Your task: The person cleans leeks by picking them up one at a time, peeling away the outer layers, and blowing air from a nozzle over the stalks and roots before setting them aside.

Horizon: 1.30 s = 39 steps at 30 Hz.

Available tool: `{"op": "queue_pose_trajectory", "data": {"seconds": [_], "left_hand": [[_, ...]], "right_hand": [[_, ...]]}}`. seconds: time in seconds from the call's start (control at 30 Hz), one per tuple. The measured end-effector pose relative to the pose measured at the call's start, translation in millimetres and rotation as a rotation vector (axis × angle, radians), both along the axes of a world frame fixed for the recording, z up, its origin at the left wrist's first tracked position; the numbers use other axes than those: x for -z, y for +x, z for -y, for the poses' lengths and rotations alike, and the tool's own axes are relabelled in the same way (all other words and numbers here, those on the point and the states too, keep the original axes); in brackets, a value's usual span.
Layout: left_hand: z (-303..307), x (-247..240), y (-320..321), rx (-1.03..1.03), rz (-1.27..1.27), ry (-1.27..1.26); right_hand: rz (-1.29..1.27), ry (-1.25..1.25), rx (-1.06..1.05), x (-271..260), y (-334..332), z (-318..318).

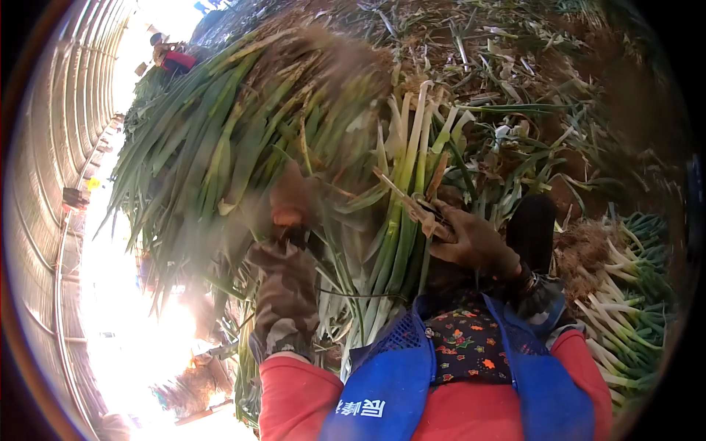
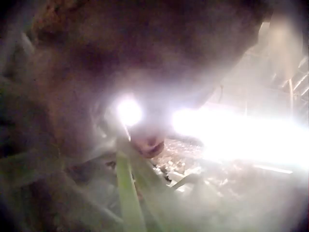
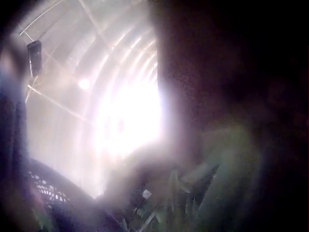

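Note:
In the head view my right hand (image 1: 476, 241) curls its fingers round withered brown leaves (image 1: 417, 209), close against a bundle of green onions (image 1: 401, 235) with pale stalks and long green leaves. My left hand (image 1: 290, 197) is blurred and sits among the leaves of a large heap of green onions (image 1: 220, 140). Seen from the left wrist, that hand (image 2: 145, 63) is a dark shape, with one fingertip low in the middle and a green leaf (image 2: 128, 193) just below it. I cannot tell whether it grips any leaf. Darkness and glare hide most of the right wrist view.
Trimmed leaves and scraps (image 1: 507, 66) litter the ground ahead. Cleaned green onions (image 1: 618, 323) with white stalks lie in a row at the right. A person (image 1: 173, 55) sits beyond the heap. A ribbed tunnel wall (image 1: 55, 147) runs along the left.

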State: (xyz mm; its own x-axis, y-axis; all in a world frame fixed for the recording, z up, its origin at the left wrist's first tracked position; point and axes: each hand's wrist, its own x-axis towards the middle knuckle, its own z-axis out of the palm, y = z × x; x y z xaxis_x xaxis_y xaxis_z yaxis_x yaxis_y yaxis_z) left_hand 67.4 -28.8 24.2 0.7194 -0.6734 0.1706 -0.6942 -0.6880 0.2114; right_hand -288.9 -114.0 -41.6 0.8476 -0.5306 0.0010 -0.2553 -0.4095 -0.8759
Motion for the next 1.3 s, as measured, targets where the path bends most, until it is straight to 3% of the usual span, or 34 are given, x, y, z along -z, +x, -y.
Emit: {"op": "queue_pose_trajectory", "data": {"seconds": [0.1,0.23,0.3,0.37,0.43,0.47,0.6,0.63,0.77,0.8,0.83,0.87,0.93,1.0,1.07,1.1,1.23,1.3], "left_hand": [[6,15,21,0.081,0.004,0.066],[-43,53,34,0.166,0.022,0.245],[-76,18,-29,0.072,-0.438,0.071],[-109,7,-67,-0.041,-0.841,0.059],[-135,1,-91,-0.085,-1.063,0.07],[-132,-4,-95,-0.079,-1.081,0.068],[-81,-35,-102,-0.046,-1.14,-0.072],[-55,-45,-94,0.049,-1.085,-0.121],[92,-112,-58,0.554,-0.555,-0.19],[119,-125,-46,0.621,-0.405,-0.186],[135,-131,-35,0.647,-0.277,-0.168],[141,-133,-22,0.583,-0.198,-0.109],[154,-130,9,0.455,-0.039,0.017],[158,-115,45,0.321,0.103,0.164],[129,-77,108,0.245,-0.02,0.486],[102,-57,132,0.241,0.054,0.46],[50,-55,125,0.056,0.107,0.605],[27,-69,148,0.295,-0.016,0.66]], "right_hand": [[-0.103,0.123,0.047,-26,-11,-2],[0.012,-0.054,0.116,24,-27,5],[0.052,-0.123,0.128,18,-37,14],[0.131,-0.445,0.079,38,-50,28],[0.194,-0.577,0.066,36,-50,36],[0.206,-0.484,0.091,31,-52,40],[0.176,0.287,0.257,16,-54,49],[0.178,0.413,0.294,17,-53,51],[0.186,0.252,0.276,56,-69,61],[0.204,0.307,0.282,60,-71,62],[0.222,0.361,0.288,65,-73,63],[0.292,0.538,0.336,70,-74,61],[0.317,0.632,0.378,69,-71,65],[0.247,0.522,0.38,66,-73,63],[0.259,0.505,0.378,76,-70,63],[0.284,0.516,0.374,80,-69,63],[0.157,0.429,0.334,56,-65,61],[0.168,0.44,0.353,58,-63,59]]}}
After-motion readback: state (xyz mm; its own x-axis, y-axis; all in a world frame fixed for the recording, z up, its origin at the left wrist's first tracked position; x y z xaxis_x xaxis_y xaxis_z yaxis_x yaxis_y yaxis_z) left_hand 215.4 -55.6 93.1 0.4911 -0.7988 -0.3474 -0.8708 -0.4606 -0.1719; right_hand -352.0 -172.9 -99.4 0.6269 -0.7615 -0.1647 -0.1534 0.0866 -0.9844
